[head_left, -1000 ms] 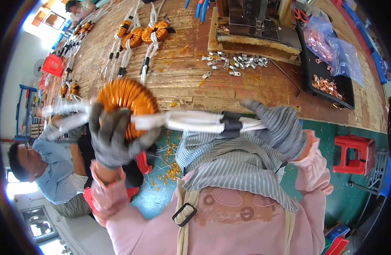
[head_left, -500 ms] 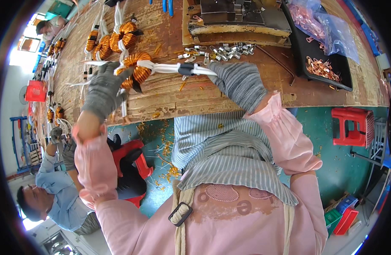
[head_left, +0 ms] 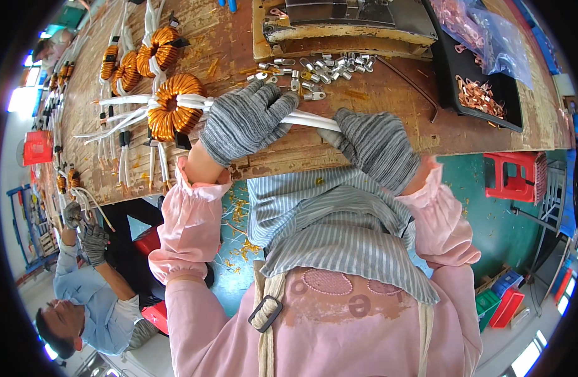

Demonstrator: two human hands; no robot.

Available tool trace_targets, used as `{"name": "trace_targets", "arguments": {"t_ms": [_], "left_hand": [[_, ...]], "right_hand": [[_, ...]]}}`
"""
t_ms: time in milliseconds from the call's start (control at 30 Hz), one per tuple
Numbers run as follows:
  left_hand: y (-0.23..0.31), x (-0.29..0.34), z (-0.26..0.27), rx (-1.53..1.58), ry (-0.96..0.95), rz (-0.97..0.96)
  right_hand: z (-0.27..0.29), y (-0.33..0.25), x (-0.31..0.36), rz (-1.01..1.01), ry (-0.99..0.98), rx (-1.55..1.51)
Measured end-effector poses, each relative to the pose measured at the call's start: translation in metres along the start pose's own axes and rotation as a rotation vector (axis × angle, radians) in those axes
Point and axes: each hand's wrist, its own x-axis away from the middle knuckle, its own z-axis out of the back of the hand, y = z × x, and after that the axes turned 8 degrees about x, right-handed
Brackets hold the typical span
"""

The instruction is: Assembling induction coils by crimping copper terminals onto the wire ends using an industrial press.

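Observation:
My left hand, in a grey striped knit glove, is closed around the white wires just right of a copper-wound toroid coil. The gloved right hand grips the same wires by their right end, and its fingers hide the tips. A stretch of bare white wire shows between the two hands. Loose white leads fan out from the coil's left side. Beyond my hands lies a pile of silver cable lugs on the worn wooden bench.
Other coils with white leads lie to the far left. A metal press block stands at the back, beside a bent rod and a black tray of copper lugs. A gloved co-worker sits at the left; a red stool stands right.
My left hand has left the coil and moved right onto the wires, covering where the black sleeve was. The coil has shifted slightly left, and the right hand has moved a little right and nearer.

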Motion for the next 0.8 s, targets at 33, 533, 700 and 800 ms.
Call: {"name": "trace_targets", "arguments": {"t_ms": [33, 533, 700, 800], "left_hand": [[0.0, 0.001, -0.001, -0.031, 0.004, -0.017], [0.005, 0.032, 0.009, 0.031, -0.048, -0.208], [0.002, 0.04, 0.02, 0.03, -0.049, -0.26], [-0.002, 0.038, 0.014, 0.02, -0.139, -0.373]], "right_hand": [[-0.003, 0.0, 0.003, -0.032, -0.02, 0.083], [0.014, -0.001, 0.057, 0.097, -0.1, 0.207], [0.02, 0.033, 0.011, 0.187, 0.277, -0.145], [-0.016, -0.002, -0.044, 0.407, 0.224, -0.103]]}}
